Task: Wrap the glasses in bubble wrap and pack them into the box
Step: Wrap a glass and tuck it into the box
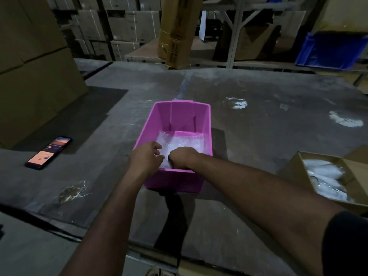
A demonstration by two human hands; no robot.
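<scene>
A pink plastic box point(175, 116) stands in the middle of the grey table. Bubble-wrapped bundles point(185, 143) lie on its floor; the glasses inside the wrap cannot be made out. Both my hands reach into the near end of the box. My left hand point(148, 154) is at the near left corner with fingers curled on the wrap. My right hand point(182, 156) is beside it, fingers bent down into the wrap, fingertips hidden. Whether either hand grips the bundle firmly is hard to tell in the dim light.
A lit phone point(48, 152) lies on the table at left. A cardboard box point(326, 176) with bubble wrap inside stands at right. Large cartons point(33, 62) are at far left, a blue crate point(332, 50) on shelving at back right. White patches point(345, 119) mark the table.
</scene>
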